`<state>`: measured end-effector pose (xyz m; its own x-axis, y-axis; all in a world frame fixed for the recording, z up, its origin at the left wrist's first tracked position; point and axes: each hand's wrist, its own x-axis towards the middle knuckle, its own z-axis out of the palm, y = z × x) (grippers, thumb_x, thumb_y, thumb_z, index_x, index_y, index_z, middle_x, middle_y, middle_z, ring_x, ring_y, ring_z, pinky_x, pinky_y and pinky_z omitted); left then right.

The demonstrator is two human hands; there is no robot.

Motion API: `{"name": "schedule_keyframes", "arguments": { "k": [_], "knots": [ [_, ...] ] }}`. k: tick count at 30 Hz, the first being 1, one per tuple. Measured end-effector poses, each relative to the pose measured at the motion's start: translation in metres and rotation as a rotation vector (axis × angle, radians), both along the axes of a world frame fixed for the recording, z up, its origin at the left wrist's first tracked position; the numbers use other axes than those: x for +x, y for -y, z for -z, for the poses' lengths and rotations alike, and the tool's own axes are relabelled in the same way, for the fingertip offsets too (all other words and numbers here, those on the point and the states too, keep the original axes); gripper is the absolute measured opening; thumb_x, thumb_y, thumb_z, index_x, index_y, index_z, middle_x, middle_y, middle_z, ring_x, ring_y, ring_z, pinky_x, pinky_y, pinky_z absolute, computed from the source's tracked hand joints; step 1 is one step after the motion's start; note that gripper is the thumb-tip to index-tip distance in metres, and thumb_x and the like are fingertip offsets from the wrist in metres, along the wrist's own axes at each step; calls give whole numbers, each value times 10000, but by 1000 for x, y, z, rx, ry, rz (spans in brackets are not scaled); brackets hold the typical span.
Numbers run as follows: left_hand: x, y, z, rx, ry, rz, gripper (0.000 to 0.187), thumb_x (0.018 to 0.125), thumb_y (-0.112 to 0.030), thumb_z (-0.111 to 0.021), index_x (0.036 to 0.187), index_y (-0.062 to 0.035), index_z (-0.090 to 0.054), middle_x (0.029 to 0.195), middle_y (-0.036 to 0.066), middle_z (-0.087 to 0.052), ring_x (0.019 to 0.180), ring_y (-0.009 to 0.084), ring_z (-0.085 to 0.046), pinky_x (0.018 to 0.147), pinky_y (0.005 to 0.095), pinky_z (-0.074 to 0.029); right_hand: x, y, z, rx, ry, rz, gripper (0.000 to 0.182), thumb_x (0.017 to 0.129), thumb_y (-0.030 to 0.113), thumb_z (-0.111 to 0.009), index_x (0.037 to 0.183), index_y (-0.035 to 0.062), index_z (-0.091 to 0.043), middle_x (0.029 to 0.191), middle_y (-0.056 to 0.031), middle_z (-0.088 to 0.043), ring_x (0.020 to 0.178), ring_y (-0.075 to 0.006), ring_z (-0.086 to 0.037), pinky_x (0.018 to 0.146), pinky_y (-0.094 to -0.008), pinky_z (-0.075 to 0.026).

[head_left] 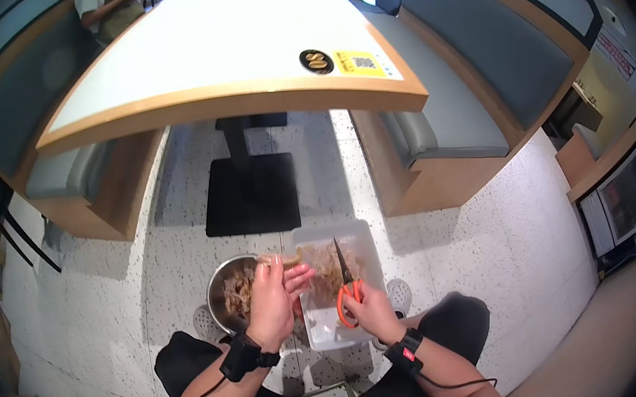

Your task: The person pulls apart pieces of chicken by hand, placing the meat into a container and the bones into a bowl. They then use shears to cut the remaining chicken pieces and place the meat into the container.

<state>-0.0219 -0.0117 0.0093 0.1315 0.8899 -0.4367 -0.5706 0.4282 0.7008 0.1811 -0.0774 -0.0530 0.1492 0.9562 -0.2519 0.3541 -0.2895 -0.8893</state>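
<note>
My left hand (271, 303) is raised over the gap between the bowl and the bin, holding a pale, wet-looking piece of meat (286, 260) at its fingertips. Orange-handled scissors (345, 273) are in my right hand (373, 312), blades pointing away from me over the bin. The white plastic bin (327, 335) contains light brown shreds or scraps. To its left is a round metal bowl (213, 292) with brownish meat pieces (239, 291) inside; my left hand and wrist cover part of it.
Ahead stands a white table (220, 44) with a wooden edge, its pedestal base (250, 195) on the speckled floor. Padded benches (451, 119) flank it. A person (108, 10) is at the far left. My knees and shoes surround the containers.
</note>
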Motion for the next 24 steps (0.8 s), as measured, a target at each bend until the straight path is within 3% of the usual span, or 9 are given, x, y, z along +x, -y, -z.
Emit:
{"name": "schedule_keyframes", "arguments": {
  "k": [1, 3, 5, 9, 12, 17, 19, 24],
  "knots": [
    [-5, 4, -1, -15, 4, -1, 237, 1112, -328, -417, 1163, -97, -435, 1089, 174, -679, 997, 254, -710, 881, 380, -568, 1, -2, -2, -27, 10, -4, 250, 932, 227, -707, 943, -9, -624, 706, -197, -660, 651, -345, -690, 591, -412, -533],
    [-18, 3, -3, 41, -5, -53, 294, 1115, -326, -394, 1181, -52, -476, 1080, 170, -671, 997, 272, -698, 893, 397, -564, 6, -3, -3, 187, 297, -80, 284, 916, 270, -716, 926, -2, -637, 737, -227, -657, 689, -409, -671, 611, -443, -538],
    [-34, 2, -11, 105, -4, -82, 302, 1115, -330, -394, 1175, -46, -477, 1072, 167, -669, 992, 268, -693, 900, 389, -562, 3, -9, -22, 148, 456, -107, 306, 898, 300, -715, 903, 1, -650, 763, -250, -651, 735, -450, -654, 632, -483, -539],
    [-54, 1, -11, 115, 17, -163, 304, 1110, -328, -430, 1146, -38, -512, 1041, 147, -668, 983, 255, -695, 900, 375, -561, 8, -20, -21, 101, 684, -250, 314, 877, 320, -716, 857, 9, -679, 749, -232, -663, 739, -430, -672, 645, -494, -548],
    [-63, 3, -9, 131, 24, -177, 299, 1110, -329, -431, 1151, -43, -509, 1034, 144, -663, 990, 249, -687, 915, 376, -554, 7, -22, -19, -10, 1006, -446, 276, 844, 329, -731, 778, 60, -725, 769, -179, -706, 742, -368, -707, 683, -460, -582],
    [-65, 2, -18, 168, 2, -179, 317, 1111, -337, -429, 1146, -31, -505, 1047, 144, -657, 1013, 242, -676, 936, 375, -536, 11, -16, -37, -101, 1097, -657, 219, 842, 293, -710, 867, 75, -720, 810, -162, -714, 768, -364, -704, 714, -454, -578],
    [-62, -1, -19, 157, 0, -180, 326, 1111, -339, -427, 1141, -24, -504, 1040, 142, -660, 1005, 240, -679, 932, 377, -537, 4, -15, -51, -178, 1188, -867, 185, 831, 255, -701, 874, 77, -722, 812, -163, -716, 777, -358, -708, 720, -451, -577],
    [-58, -2, -21, 162, -14, -169, 316, 1114, -333, -421, 1147, -29, -503, 1023, 134, -667, 980, 235, -686, 924, 374, -541, 4, -20, -21, -245, 1154, -856, 228, 881, 276, -665, 871, 61, -739, 874, -168, -729, 831, -339, -724, 746, -438, -584]
  ]
}}
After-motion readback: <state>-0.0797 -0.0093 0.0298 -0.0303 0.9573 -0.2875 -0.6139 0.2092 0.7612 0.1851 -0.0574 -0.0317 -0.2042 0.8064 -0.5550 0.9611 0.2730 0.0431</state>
